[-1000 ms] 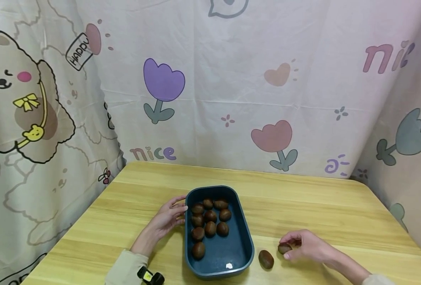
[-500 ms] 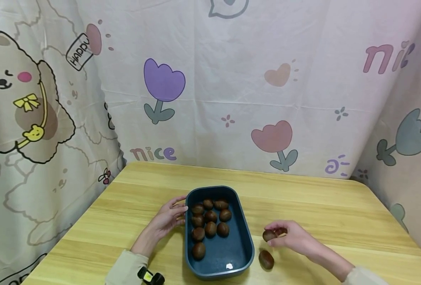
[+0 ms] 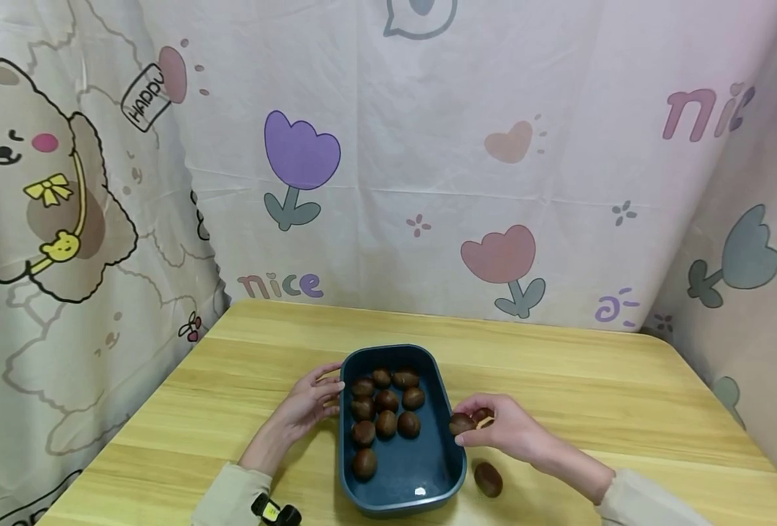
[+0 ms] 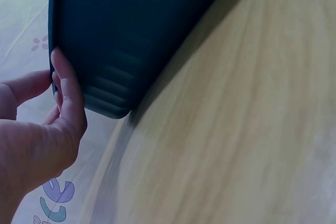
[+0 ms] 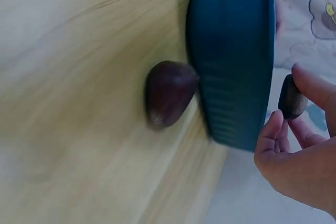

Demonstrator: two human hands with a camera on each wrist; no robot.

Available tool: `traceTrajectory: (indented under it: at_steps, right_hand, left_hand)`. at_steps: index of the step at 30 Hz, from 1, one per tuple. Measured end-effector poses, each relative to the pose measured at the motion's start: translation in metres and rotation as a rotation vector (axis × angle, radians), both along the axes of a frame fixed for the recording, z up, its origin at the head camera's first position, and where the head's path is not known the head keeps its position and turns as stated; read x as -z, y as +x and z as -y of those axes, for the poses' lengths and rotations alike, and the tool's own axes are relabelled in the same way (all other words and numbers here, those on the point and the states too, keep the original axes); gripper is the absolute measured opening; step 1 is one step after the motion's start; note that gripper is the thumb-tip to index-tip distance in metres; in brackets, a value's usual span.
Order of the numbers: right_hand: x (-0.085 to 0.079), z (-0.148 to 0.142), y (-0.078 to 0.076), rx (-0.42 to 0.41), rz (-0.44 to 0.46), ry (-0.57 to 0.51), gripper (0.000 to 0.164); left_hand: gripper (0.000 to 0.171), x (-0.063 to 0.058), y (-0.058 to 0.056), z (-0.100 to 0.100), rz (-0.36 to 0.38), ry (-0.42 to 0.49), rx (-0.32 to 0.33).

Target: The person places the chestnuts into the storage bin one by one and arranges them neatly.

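Note:
A dark blue rectangular container (image 3: 421,467) stands on the table with several brown chestnuts (image 3: 386,401) grouped toward its left and far part. My left hand (image 3: 304,405) touches the outside of its left wall with fairly straight fingers, seen against the wall in the left wrist view. Just at the right rim, my right hand (image 3: 510,429) pinches a chestnut (image 5: 292,98) between thumb and fingertips. Behind those fingers shows another brown piece (image 3: 483,415) that looks like a second chestnut, partly hidden. A loose chestnut (image 3: 488,479) lies on the table right of the container.
The pale wooden table (image 3: 592,409) reaches back to a printed cloth (image 3: 375,161) that hangs behind it and on both sides. A black device with a small yellow screen (image 3: 275,510) sits at the left wrist.
My right hand has lifted the chestnut from the table and carried it left to the container's right rim. The left hand and the container have stayed in place.

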State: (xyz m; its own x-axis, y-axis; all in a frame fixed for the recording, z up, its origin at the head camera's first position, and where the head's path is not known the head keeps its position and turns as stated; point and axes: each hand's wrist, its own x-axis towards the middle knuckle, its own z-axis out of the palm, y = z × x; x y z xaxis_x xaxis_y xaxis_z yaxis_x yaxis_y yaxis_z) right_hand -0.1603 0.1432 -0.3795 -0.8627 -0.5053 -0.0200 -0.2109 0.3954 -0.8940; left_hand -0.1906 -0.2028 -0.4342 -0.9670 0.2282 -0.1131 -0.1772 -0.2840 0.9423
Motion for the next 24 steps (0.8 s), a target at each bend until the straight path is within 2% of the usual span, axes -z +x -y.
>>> traceTrajectory:
  at_steps: [6, 10, 18, 20, 24]
  right_hand:
    - [-0.008, 0.018, 0.0, -0.036, -0.002, 0.024, 0.038]
    - [-0.011, 0.03, 0.001, -0.069, -0.007, 0.022, 0.034]
    - [-0.007, 0.054, 0.002, -0.184, -0.032, 0.071, 0.028]
    - [-0.005, 0.06, 0.003, -0.184, -0.021, 0.067, 0.027]
    - [0.0, 0.072, 0.004, -0.12, 0.067, 0.005, 0.027]
  left_hand:
    - [0.055, 0.0, 0.001, 0.001, -0.008, 0.004, 0.008]
    - [0.055, 0.0, 0.0, 0.0, -0.006, 0.006, 0.007]
    - [0.055, -0.001, 0.001, 0.0, -0.003, -0.001, 0.003]
    - [0.055, -0.001, 0.001, 0.001, -0.003, -0.001, 0.005]
    - [0.056, 0.0, 0.0, 0.001, -0.002, -0.001, 0.007]
